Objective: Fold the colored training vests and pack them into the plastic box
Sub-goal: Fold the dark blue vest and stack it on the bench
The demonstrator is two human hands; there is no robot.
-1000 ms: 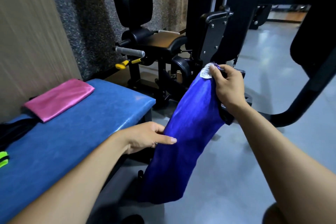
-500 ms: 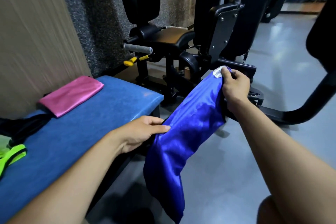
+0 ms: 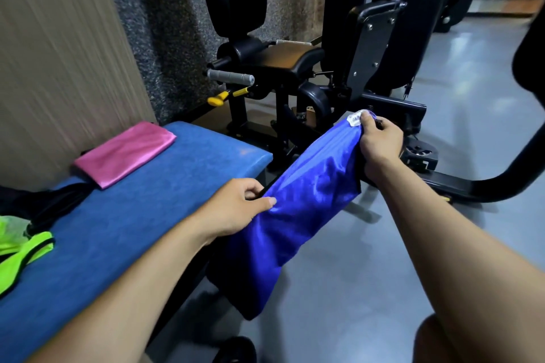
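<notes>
Here, the blue vest [image 3: 306, 194] slants near-left to far-right, left hand [image 3: 233, 209] pinching mid-edge, right hand [image 3: 380, 141] gripping the labelled top.

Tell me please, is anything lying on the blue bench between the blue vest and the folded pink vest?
Nothing visible does. Both hands, left hand and right hand, hold the blue vest beside the blue bench. The bench surface up to the pink vest is bare; the green vest lies off to the left.
</notes>
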